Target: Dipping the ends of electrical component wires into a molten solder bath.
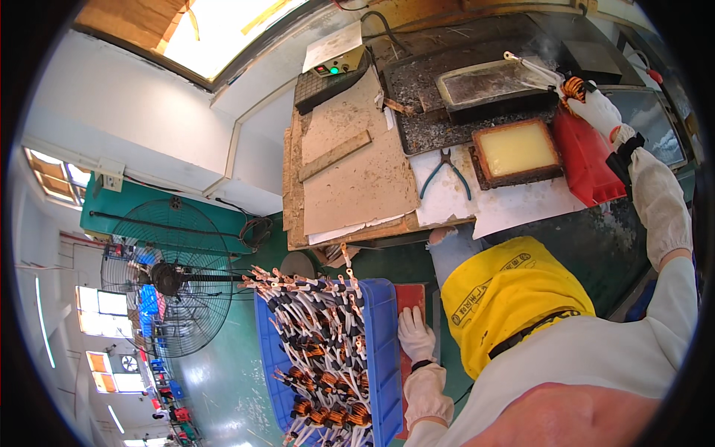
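Over at the far left stands a big fan [167, 279] with a round black wire cage; to its right sits a blue crate [383, 361], crowded with white-leaded coil assemblies [316, 309], copper lugs sticking up at the top and copper windings showing lower down; above it, on the workbench, I see a control box [337, 67] with a lit green lamp, and below that a wooden strip [335, 156] lying aslant on a tan board [365, 190].

Just beside the crate's right wall, the person's left hand [417, 337], in a white glove, lies palm down on a red surface [414, 298]; its fingers are loosely stretched out, and I see nothing in its grasp; farther right, a pair of pliers [445, 173] with teal handles rests on white paper, handles spread; next come a rectangular metal-rimmed pan [488, 83] and, nearer the person, a brown-framed tray [477, 153] of pale yellow material [516, 147].

At the right, the gloved right hand [596, 112] is closed around a copper coil [574, 89]; its white leads [538, 72] reach leftward over the pan, one lug raised; a red bin [593, 167] stands below that hand.
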